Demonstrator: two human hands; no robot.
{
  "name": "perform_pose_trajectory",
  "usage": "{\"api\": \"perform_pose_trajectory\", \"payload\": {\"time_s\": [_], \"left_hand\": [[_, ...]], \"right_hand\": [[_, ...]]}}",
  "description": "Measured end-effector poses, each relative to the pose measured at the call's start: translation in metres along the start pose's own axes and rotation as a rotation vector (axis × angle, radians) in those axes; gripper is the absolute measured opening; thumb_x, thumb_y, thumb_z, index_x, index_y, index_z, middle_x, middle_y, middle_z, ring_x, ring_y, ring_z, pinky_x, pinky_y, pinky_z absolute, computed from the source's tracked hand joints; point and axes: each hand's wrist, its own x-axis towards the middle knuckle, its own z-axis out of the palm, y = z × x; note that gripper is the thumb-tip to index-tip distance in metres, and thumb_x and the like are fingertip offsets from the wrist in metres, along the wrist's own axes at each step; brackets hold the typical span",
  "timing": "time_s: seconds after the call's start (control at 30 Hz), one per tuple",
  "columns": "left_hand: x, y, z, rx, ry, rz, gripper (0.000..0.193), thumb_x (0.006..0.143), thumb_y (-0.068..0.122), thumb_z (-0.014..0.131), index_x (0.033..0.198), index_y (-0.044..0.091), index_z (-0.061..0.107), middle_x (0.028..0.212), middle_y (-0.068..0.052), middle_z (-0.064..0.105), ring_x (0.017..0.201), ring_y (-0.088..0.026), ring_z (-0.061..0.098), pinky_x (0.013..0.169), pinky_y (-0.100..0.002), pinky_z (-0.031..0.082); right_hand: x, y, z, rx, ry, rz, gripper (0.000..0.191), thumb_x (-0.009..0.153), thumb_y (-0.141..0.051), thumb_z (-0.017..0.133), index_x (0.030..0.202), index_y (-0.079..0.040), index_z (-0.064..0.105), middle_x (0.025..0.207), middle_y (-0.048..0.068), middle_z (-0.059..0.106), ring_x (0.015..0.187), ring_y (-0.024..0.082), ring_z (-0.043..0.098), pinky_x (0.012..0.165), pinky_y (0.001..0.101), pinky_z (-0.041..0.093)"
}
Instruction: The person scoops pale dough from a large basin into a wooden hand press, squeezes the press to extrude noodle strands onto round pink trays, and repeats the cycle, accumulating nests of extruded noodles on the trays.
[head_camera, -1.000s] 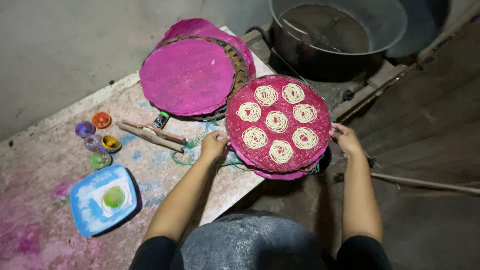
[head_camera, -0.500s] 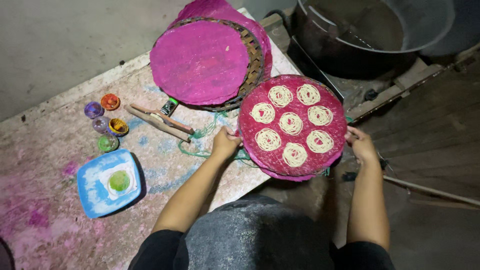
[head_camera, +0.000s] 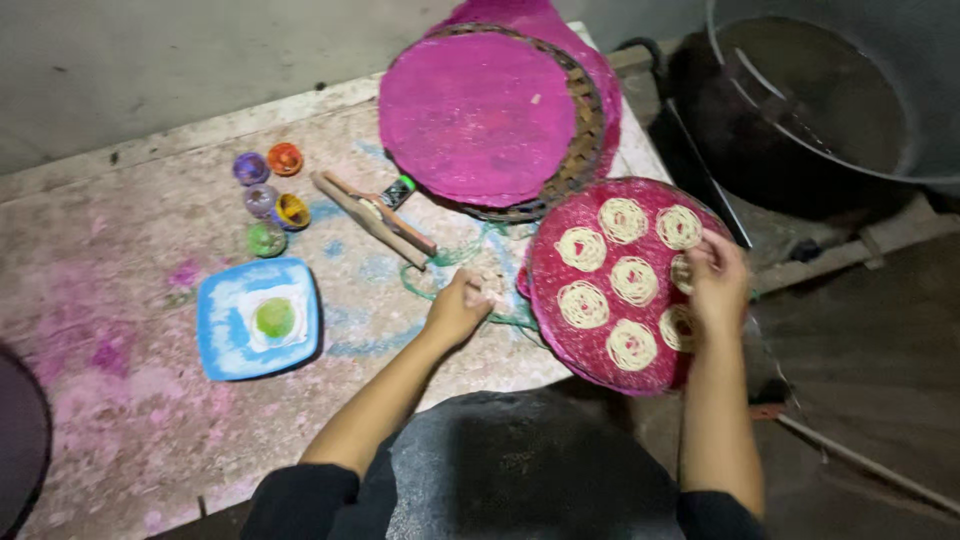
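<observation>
So our right hand is curled over the far edge of the round pink tray, fingers closed on its rim and partly covering a couple of the pale noodle coils laid out on it, while our left hand sits at the tray's near-left edge with fingers bent in; we can't quite tell if it's gripping the rim or just steadying it. The tray hangs half off the right end of the surface, just below the stack of bigger pink woven trays. If you ask us, the trick here is keeping it level with both hands on opposite sides so the coils don't slide or squash, and keeping that right thumb off the noodles. Just left of our left hand there's a wooden press lying at a slant, then four little coloured cups in purple, orange, yellow and green, and a blue square plate with a green blob on white in the middle. The surface itself is rough concrete, smeared with pink and blue powder. Off to the right there's a big dark metal pot, low and close to a dim, grubby floor.
</observation>
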Motion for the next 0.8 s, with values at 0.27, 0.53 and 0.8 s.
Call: {"api": "perform_pose_trajectory", "payload": {"time_s": [0.27, 0.53, 0.8], "left_hand": [[-0.088, -0.067, -0.074, -0.417, 0.214, -0.119, 0.037, 0.088, 0.011, 0.072, 0.12, 0.005, 0.056, 0.097, -0.01, 0.071, 0.091, -0.017, 0.069, 0.082, -0.032, 0.056], [-0.163, -0.095, -0.097, -0.504, 0.523, -0.333, 0.037, 0.09, 0.009, 0.071, 0.123, 0.004, 0.057, 0.099, -0.012, 0.067, 0.09, -0.017, 0.064, 0.081, -0.03, 0.052], [-0.14, -0.08, -0.094, -0.445, 0.425, -0.298, 0.037, 0.09, 0.011, 0.068, 0.124, 0.005, 0.054, 0.099, -0.009, 0.071, 0.09, -0.015, 0.068, 0.08, -0.028, 0.054]], "right_hand": [[0.113, -0.03, 0.189, -0.047, -0.306, 0.255, 0.031, 0.094, -0.012, 0.072, 0.123, -0.002, 0.071, 0.103, 0.007, 0.075, 0.09, 0.016, 0.069, 0.082, 0.0327, 0.054], [0.172, -0.043, 0.249, 0.391, -0.118, 0.445, 0.046, 0.082, -0.008, 0.063, 0.127, -0.017, 0.06, 0.103, 0.001, 0.069, 0.089, 0.019, 0.064, 0.068, 0.0435, 0.049], [0.24, -0.093, 0.2, 0.298, -0.002, -0.202, 0.005, 0.103, -0.004, 0.064, 0.1, -0.006, 0.062, 0.09, -0.001, 0.061, 0.083, 0.012, 0.055, 0.076, 0.0326, 0.049]]}}
